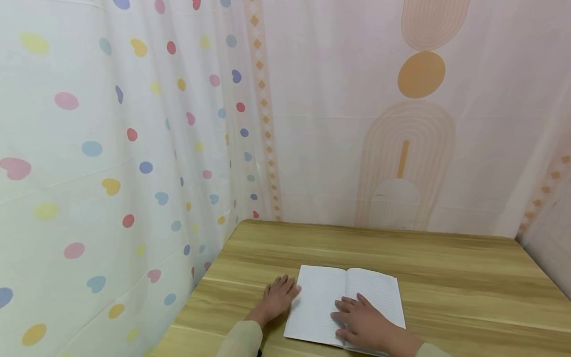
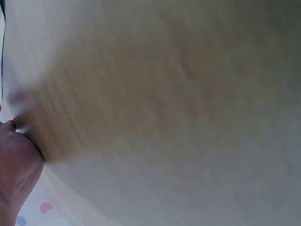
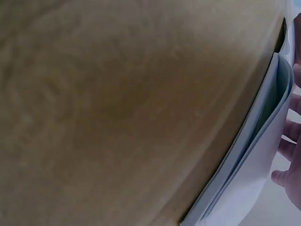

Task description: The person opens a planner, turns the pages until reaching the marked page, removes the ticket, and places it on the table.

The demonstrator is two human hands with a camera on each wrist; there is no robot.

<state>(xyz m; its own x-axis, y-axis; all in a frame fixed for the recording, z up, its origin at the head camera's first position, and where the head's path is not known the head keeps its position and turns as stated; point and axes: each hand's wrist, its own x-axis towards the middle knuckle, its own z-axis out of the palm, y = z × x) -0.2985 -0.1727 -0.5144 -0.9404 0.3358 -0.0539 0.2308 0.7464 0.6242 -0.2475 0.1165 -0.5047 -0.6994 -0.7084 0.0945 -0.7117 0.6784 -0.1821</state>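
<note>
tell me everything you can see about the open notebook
The notebook lies open on the wood-patterned table, its white, paper-like pages faintly ruled and meeting at a central fold. The right wrist view shows its layers gaping at an edge. The person's right grip rests across the fold and right page; the left grip is at the left edge, contact unclear.

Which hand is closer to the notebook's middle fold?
Right. The right hand lies across the fold; the left hand is at the left edge of the notebook.
</note>
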